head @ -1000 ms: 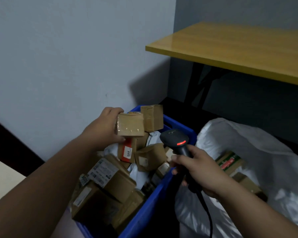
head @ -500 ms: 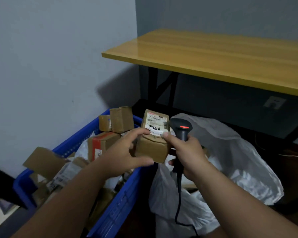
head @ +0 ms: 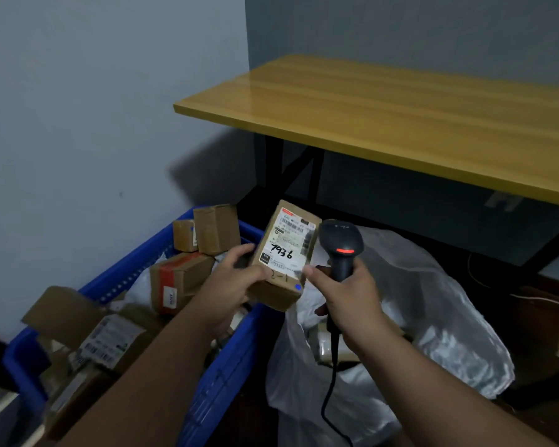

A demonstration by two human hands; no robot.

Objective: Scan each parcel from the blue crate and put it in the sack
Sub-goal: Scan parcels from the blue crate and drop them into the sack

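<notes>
— Where's the left hand [head: 231,285]?
— Forearm reaching forward, fingers curled around the near left side of a parcel [head: 283,256], thumb on its top face.
— And the right hand [head: 347,293]?
— Just beside it, fist wrapped on a scanner [head: 341,250] grip, its thumb tip touching the parcel's edge.

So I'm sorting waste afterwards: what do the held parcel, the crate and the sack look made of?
The held parcel looks like brown cardboard, matte, with a white paper label. The crate seems to be rigid blue plastic, judging by its moulded ribbed wall. The sack is probably thin whitish plastic film or woven plastic: crinkled, slightly shiny, semi-translucent.
</notes>
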